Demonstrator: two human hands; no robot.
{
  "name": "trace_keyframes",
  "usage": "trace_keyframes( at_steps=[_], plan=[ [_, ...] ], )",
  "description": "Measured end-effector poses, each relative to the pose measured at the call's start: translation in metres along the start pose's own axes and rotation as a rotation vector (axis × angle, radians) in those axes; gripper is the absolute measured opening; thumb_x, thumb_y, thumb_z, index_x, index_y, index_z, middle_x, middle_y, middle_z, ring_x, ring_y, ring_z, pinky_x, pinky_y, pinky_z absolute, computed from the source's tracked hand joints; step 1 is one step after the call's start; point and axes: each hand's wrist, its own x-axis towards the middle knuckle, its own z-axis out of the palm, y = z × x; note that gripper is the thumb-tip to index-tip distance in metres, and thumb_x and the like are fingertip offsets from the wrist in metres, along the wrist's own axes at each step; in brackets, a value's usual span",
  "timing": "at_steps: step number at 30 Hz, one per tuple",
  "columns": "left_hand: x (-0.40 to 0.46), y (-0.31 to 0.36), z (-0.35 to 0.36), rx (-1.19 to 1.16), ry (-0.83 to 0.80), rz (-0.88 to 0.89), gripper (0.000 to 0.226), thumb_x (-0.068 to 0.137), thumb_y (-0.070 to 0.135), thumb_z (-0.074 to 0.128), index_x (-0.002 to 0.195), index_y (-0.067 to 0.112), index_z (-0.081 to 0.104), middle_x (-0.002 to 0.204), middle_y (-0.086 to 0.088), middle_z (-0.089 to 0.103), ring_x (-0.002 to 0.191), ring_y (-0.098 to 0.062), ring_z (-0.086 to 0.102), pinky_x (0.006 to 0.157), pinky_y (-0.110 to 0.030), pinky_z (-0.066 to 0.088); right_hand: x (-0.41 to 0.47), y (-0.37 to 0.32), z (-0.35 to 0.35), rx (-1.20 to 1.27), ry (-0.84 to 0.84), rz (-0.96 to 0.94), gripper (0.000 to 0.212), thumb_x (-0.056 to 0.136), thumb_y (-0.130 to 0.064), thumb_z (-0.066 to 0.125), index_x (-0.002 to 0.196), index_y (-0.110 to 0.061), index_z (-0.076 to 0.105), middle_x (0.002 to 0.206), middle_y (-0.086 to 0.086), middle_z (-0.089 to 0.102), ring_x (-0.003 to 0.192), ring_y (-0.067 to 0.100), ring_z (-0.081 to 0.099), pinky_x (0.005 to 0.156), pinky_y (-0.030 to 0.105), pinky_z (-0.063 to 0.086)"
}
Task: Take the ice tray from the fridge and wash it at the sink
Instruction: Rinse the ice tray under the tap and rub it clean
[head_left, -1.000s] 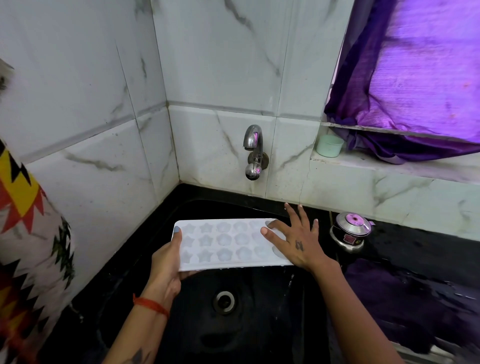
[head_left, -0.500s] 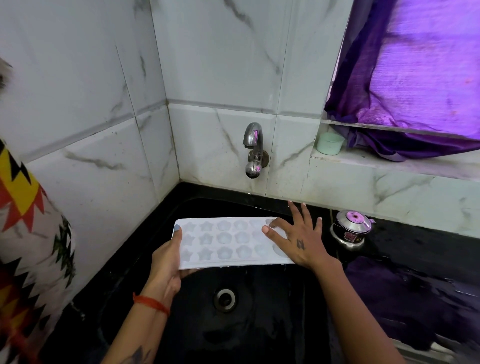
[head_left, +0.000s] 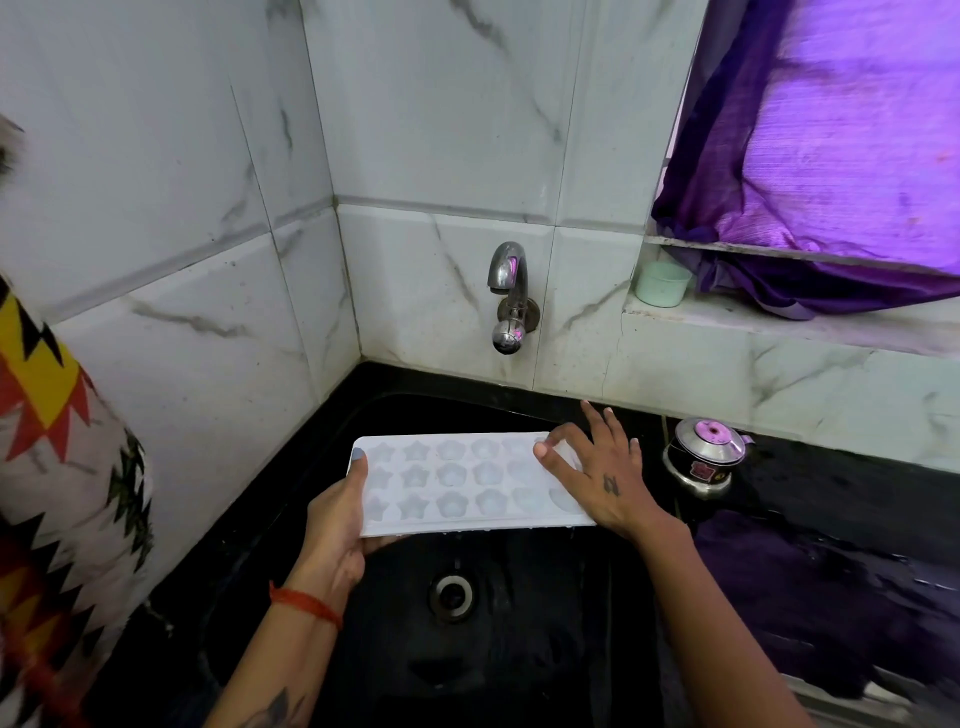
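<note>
A white ice tray (head_left: 452, 483) with star- and flower-shaped cells is held level over the black sink (head_left: 519, 649). My left hand (head_left: 337, 525) grips its left end, thumb on top and fingers underneath. My right hand (head_left: 597, 473) rests flat on the tray's right end, fingers spread, the thumb bent over a cell. Water drops hang from the tray's near edge. The steel tap (head_left: 509, 299) on the back wall is above and behind the tray, with no water running from it.
The sink drain (head_left: 451, 596) lies below the tray. A small steel-lidded pot (head_left: 704, 454) stands on the wet black counter at the right, with a dark purple cloth (head_left: 810, 597) nearer. A green cup (head_left: 662, 283) sits on the window ledge. Patterned fabric (head_left: 57, 493) hangs at the left.
The tray stays over the sink in both hands. My right hand has shifted slightly along the tray's right end, its thumb curling over a cell.
</note>
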Motion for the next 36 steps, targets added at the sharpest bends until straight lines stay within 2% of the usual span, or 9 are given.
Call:
trace_keyframes(
  at_steps=[2, 6, 13, 19, 22, 27, 33, 36],
  plan=[
    [-0.001, 0.001, 0.0, -0.003, -0.006, -0.001, 0.035, 0.091, 0.045, 0.054, 0.09, 0.011, 0.063, 0.084, -0.008, 0.069, 0.074, -0.024, 0.067, 0.053, -0.034, 0.055, 0.0, -0.003, -0.001, 0.013, 0.027, -0.031, 0.058, 0.073, -0.082, 0.032, 0.105, -0.04, 0.052, 0.159, 0.002, 0.008, 0.146, 0.018, -0.01, 0.114, 0.052, -0.009],
    [-0.001, 0.002, 0.001, -0.002, -0.01, -0.003, 0.035, 0.091, 0.045, 0.054, 0.091, 0.011, 0.063, 0.085, -0.008, 0.069, 0.076, -0.023, 0.067, 0.05, -0.032, 0.055, 0.002, -0.013, 0.001, -0.053, 0.03, -0.096, 0.07, 0.066, -0.083, 0.018, 0.112, -0.04, 0.051, 0.159, 0.002, 0.007, 0.146, 0.018, -0.011, 0.114, 0.05, -0.011],
    [-0.001, 0.002, 0.002, 0.004, -0.012, -0.011, 0.035, 0.091, 0.045, 0.055, 0.09, 0.011, 0.064, 0.086, -0.009, 0.07, 0.076, -0.024, 0.067, 0.055, -0.035, 0.055, 0.004, -0.021, 0.009, -0.192, 0.008, -0.18, 0.076, 0.067, -0.084, 0.015, 0.115, -0.04, 0.054, 0.16, 0.005, 0.006, 0.145, 0.018, -0.015, 0.114, 0.045, -0.018],
    [0.0, 0.002, 0.001, 0.0, -0.012, -0.015, 0.036, 0.091, 0.045, 0.054, 0.089, 0.011, 0.064, 0.085, -0.01, 0.069, 0.075, -0.025, 0.067, 0.047, -0.033, 0.056, 0.004, -0.023, 0.01, -0.228, -0.032, -0.169, 0.082, 0.065, -0.086, 0.013, 0.12, -0.044, 0.056, 0.16, 0.004, 0.004, 0.145, 0.019, -0.018, 0.112, 0.045, -0.021],
    [0.0, 0.002, 0.001, 0.01, -0.015, -0.017, 0.036, 0.091, 0.046, 0.054, 0.09, 0.011, 0.064, 0.086, -0.01, 0.07, 0.076, -0.025, 0.067, 0.05, -0.033, 0.056, 0.005, -0.022, 0.009, -0.247, -0.026, -0.16, 0.082, 0.063, -0.088, 0.012, 0.116, -0.044, 0.057, 0.16, 0.004, 0.004, 0.145, 0.02, -0.018, 0.112, 0.047, -0.021],
    [0.001, 0.002, 0.001, 0.01, -0.017, -0.022, 0.037, 0.09, 0.046, 0.054, 0.092, 0.011, 0.064, 0.086, -0.01, 0.07, 0.076, -0.024, 0.068, 0.049, -0.032, 0.055, 0.006, -0.022, 0.01, -0.282, 0.004, -0.165, 0.095, 0.056, -0.094, 0.0, 0.113, -0.043, 0.056, 0.16, 0.005, 0.004, 0.145, 0.022, -0.016, 0.113, 0.049, -0.02],
    [0.002, 0.002, 0.001, 0.015, -0.022, -0.021, 0.04, 0.09, 0.048, 0.054, 0.095, 0.01, 0.065, 0.087, -0.01, 0.071, 0.077, -0.025, 0.068, 0.052, -0.033, 0.054, 0.005, -0.023, 0.01, -0.262, -0.019, -0.166, 0.098, 0.054, -0.095, 0.0, 0.118, -0.045, 0.054, 0.16, 0.005, 0.002, 0.145, 0.022, -0.018, 0.113, 0.048, -0.02],
    [0.001, 0.002, 0.0, 0.018, -0.02, -0.017, 0.039, 0.09, 0.047, 0.054, 0.094, 0.011, 0.064, 0.087, -0.01, 0.07, 0.077, -0.025, 0.068, 0.051, -0.032, 0.054, 0.004, -0.025, 0.01, -0.272, -0.031, -0.163, 0.087, 0.061, -0.089, 0.009, 0.122, -0.045, 0.053, 0.16, 0.005, 0.001, 0.145, 0.021, -0.019, 0.113, 0.047, -0.02]
  ],
)
